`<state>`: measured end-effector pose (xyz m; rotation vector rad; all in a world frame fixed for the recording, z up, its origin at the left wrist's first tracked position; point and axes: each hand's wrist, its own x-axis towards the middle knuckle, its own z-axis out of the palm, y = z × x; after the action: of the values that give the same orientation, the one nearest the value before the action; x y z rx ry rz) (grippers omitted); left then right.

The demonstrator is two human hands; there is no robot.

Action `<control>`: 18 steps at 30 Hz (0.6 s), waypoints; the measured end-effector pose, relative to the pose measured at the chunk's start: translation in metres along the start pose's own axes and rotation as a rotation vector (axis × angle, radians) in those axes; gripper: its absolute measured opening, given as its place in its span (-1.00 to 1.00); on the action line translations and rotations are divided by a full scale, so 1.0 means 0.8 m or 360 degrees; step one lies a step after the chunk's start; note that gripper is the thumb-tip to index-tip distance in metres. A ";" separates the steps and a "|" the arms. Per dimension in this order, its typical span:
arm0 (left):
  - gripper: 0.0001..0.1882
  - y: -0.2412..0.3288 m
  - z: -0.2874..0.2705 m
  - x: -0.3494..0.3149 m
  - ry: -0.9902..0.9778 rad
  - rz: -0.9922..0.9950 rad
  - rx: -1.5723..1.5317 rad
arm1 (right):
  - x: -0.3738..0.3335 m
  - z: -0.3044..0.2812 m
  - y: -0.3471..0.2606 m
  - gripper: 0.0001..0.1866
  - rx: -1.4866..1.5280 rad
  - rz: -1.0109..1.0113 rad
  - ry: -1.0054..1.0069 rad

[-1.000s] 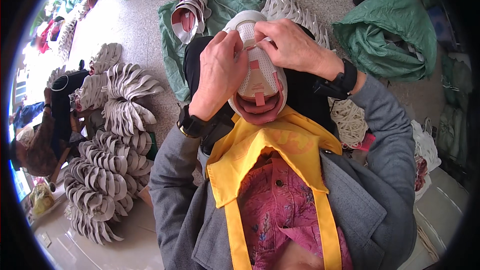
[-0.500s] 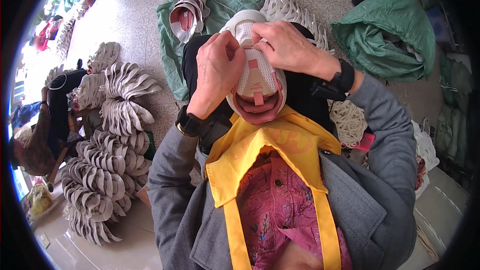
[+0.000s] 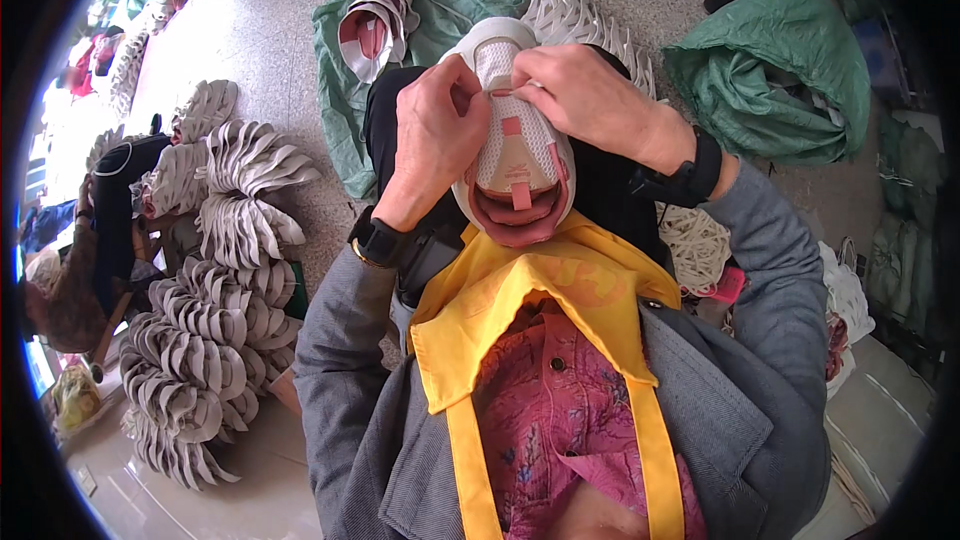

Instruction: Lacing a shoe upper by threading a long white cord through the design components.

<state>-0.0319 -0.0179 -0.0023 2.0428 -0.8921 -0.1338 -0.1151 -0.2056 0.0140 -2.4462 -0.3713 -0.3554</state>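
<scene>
One shoe point(image 3: 516, 155): pale mesh, pink lining; laid lengthwise on the dark lap point(image 3: 607, 185), toe toward the lap's far edge, heel opening turned to the upper edge of the yellow apron point(image 3: 545, 285).
Left hand point(image 3: 435, 125): fingers curled, set against the shoe's left side; whether anything is pinched cannot be told.
Right hand point(image 3: 590, 100): thumb and forefinger bent toward each other over the throat, toe side; grip on a strand cannot be told.
Handling: judged light; mesh soft, likely to sag if pressed; toe probably firmer; not slippery, not fragile; sole not seen.
Hold: best taken by both throat edges, toe backed by the lap; pink tab point(image 3: 521, 196) judged too small for lifting.
Green sheet point(image 3: 345, 145): nested uppers point(image 3: 375, 30) set near its far left corner.
Lace tangle point(image 3: 693, 245): pale, seen beside the lap's right edge.
</scene>
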 end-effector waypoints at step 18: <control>-0.89 -0.003 0.001 -0.002 0.0040 -0.0067 -0.0195 | 0.003 0.017 -0.004 -0.86 0.0240 0.0644 0.0015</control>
<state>-0.0319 -0.0163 -0.0052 1.9459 -0.8063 -0.1812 -0.1118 -0.1941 0.0060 -2.2992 0.1013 -0.1570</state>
